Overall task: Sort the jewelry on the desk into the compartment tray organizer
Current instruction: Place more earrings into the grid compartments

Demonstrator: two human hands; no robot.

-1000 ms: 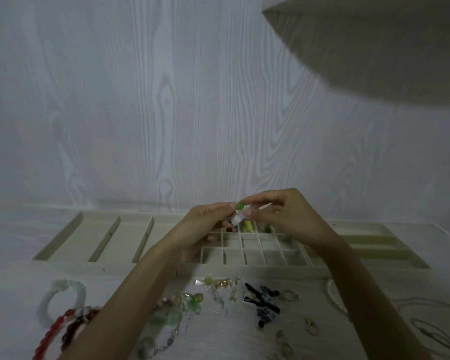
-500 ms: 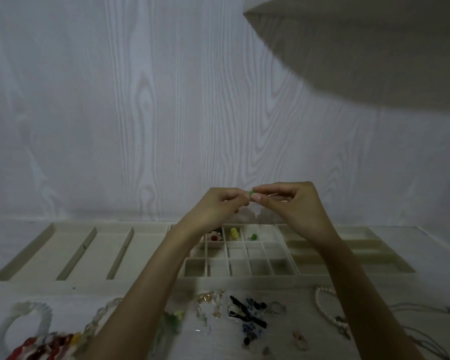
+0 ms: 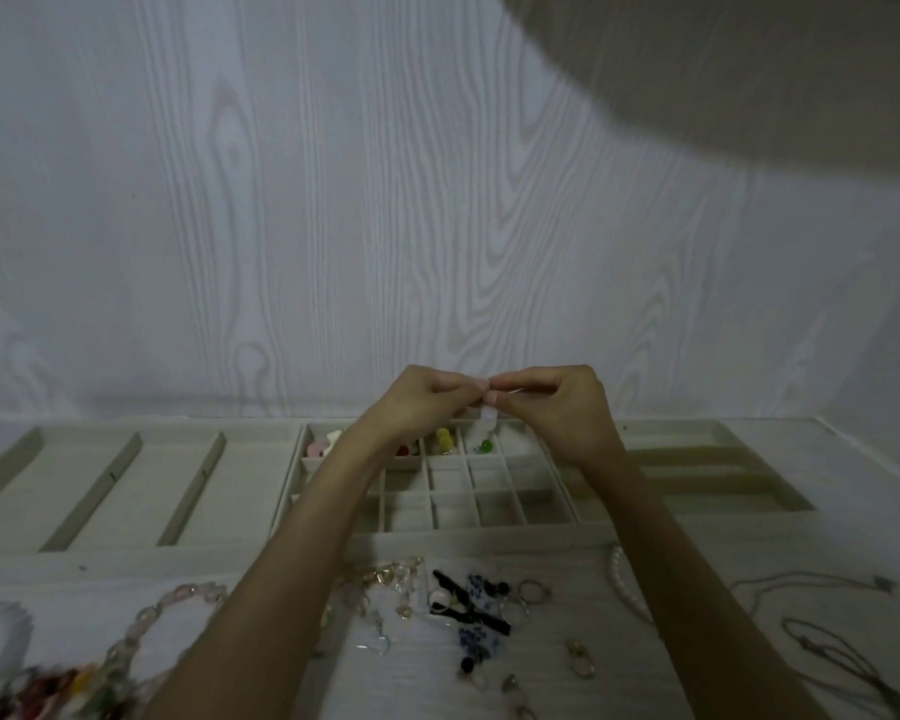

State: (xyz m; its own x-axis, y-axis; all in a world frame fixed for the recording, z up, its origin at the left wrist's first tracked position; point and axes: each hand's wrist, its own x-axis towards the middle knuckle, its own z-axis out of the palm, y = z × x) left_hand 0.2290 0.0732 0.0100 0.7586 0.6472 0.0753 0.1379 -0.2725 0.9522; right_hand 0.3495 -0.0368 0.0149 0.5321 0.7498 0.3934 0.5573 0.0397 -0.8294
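hands (image 3: 489, 402) pinching small piece, tray (image 3: 489, 532) below, black ornament (image 3: 468, 600) near

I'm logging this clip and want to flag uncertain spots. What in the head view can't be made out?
- The small pale piece pinched between the left hand and right hand: fingertips cover most of it, so its type is unclear.
- The red item in the tray organizer: partly behind the left wrist.
- The beaded bracelets at the bottom-left: blurred and cut by the frame edge.
- The chains at the right: too thin and dim.
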